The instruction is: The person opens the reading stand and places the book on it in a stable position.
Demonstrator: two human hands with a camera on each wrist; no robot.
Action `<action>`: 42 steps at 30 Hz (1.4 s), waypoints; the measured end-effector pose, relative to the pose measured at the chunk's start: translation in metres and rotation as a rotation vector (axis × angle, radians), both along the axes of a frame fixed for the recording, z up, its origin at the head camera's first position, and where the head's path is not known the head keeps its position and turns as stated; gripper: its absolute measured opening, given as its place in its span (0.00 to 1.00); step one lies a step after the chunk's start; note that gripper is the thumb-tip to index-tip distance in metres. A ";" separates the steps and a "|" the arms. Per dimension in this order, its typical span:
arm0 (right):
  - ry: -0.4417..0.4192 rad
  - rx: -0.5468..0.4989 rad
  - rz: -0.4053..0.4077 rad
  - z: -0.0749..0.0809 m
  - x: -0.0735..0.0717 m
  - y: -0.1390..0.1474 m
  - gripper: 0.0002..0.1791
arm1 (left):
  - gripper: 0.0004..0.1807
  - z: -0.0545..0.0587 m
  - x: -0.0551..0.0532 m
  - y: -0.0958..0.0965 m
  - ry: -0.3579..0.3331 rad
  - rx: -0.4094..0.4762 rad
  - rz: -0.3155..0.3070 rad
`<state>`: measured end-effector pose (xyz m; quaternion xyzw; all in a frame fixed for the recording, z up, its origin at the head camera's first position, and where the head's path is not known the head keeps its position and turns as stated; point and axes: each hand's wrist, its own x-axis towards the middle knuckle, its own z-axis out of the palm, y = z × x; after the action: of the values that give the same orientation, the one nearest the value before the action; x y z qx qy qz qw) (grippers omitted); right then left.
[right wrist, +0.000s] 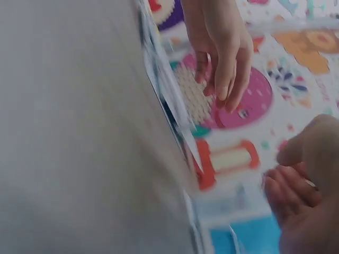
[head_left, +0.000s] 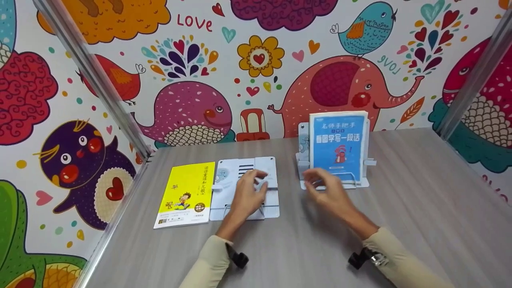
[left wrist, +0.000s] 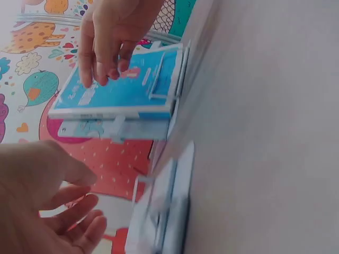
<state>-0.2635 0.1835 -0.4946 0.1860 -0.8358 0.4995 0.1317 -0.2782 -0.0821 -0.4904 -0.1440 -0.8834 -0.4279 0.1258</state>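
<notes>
My left hand [head_left: 249, 194] hovers over a white book stand [head_left: 273, 204] that lies folded flat on the table. Its fingers are loosely bent and hold nothing. To the right, a second white book stand [head_left: 304, 173] stands upright and carries a blue-covered book [head_left: 338, 150], whose lower edge sits behind a wire holder [head_left: 352, 180]. Just in front of that stand's lower left corner is my right hand [head_left: 330, 192], its fingers softly curved around nothing. Both hands show apart from the blue book [left wrist: 122, 87] in the left wrist view.
A yellow book [head_left: 186, 192] lies on the table [head_left: 292, 252] against the left side of the flat stand. Behind the table rises a wall [head_left: 264, 106] printed with cartoon animals. Metal posts [head_left: 100, 80] frame the left and right sides.
</notes>
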 end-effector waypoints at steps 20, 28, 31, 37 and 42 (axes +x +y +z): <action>-0.295 0.178 0.347 -0.027 0.003 -0.082 0.08 | 0.11 -0.008 0.032 -0.085 -0.183 -0.323 0.258; -0.346 0.165 0.368 -0.027 0.002 -0.076 0.09 | 0.09 0.002 0.031 -0.095 -0.326 -0.271 0.168; -0.346 0.179 0.345 -0.024 0.000 -0.072 0.08 | 0.07 0.002 0.028 -0.097 -0.378 -0.208 0.141; -0.355 0.194 0.277 -0.020 -0.006 -0.053 0.07 | 0.05 -0.007 0.023 -0.079 -0.332 -0.140 0.089; -0.388 0.202 0.262 -0.019 -0.009 -0.037 0.10 | 0.03 -0.016 0.019 -0.061 -0.237 -0.133 0.083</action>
<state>-0.2724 0.1462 -0.5134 0.2058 -0.8599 0.4525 -0.1162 -0.2596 -0.1431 -0.5065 -0.0637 -0.9236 -0.3770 0.0284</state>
